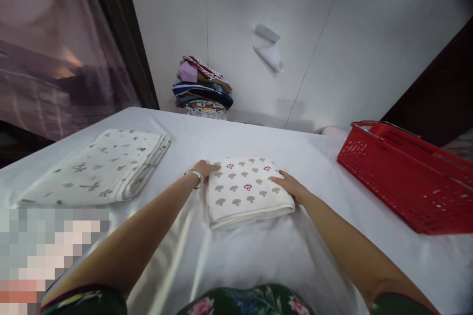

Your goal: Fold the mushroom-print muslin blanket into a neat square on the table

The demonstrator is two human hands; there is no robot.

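Note:
In front of me on the white-covered table lies a folded white cloth (242, 194) printed with grey and red mushrooms. My left hand (207, 172), with a bracelet on its wrist, holds the cloth's left edge, thumb on top. On the opposite side my right hand (293, 187) grips the right edge, its thumb on the upper face and the other fingers partly hidden along the side. The cloth is a neat, thick rectangle with its layered edge toward me. To the left lies a larger folded white cloth (99, 167) with a scattered print, touched by neither hand.
A red perforated plastic basket (406, 177) with a metal handle stands at the right. Beyond the far edge is a stack of folded clothes (203, 86) against the white wall (236, 5). Sheer pinkish curtain (37, 59) hangs at left. A pixelated patch covers the lower left.

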